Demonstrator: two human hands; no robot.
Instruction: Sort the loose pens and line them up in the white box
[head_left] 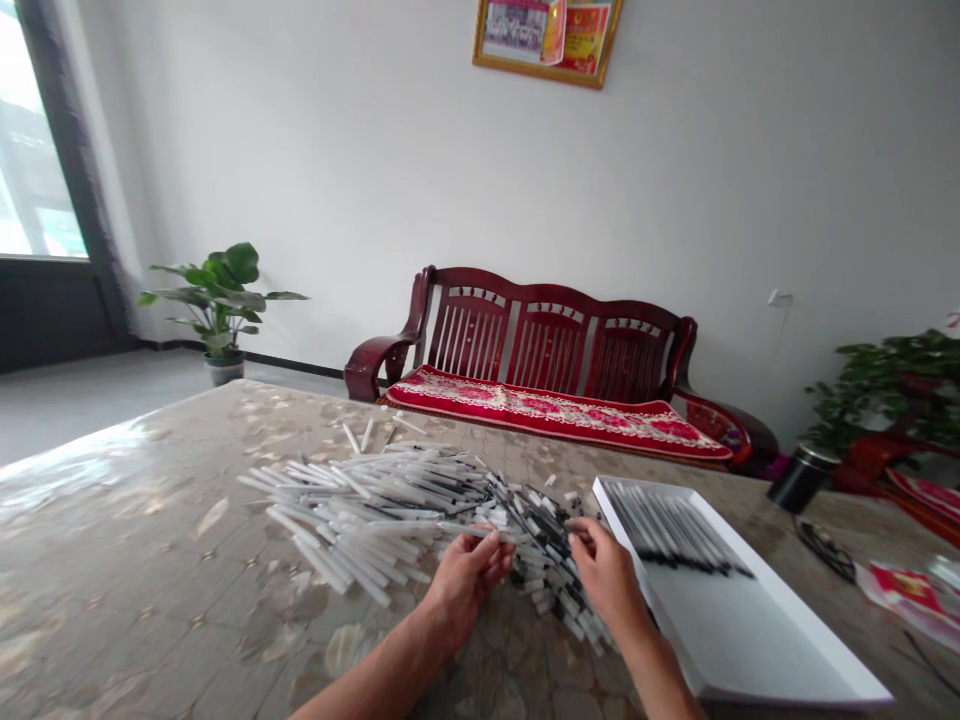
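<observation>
My left hand pinches a whitish, see-through pen barrel that points left over the pile. My right hand is closed at the fingertips just above the heap of caps; what it pinches, if anything, is too small to make out. Left of my hands, many loose pen barrels lie in a spread pile. Between and beyond the hands is a heap of black and clear pen caps. A shallow white box stands to the right, with a row of black-tipped pens in its far part.
The table has a patterned, shiny cover. A black cylinder, a dark cable and a red packet lie or stand right of the box. Beyond the table are a wooden bench and a potted plant.
</observation>
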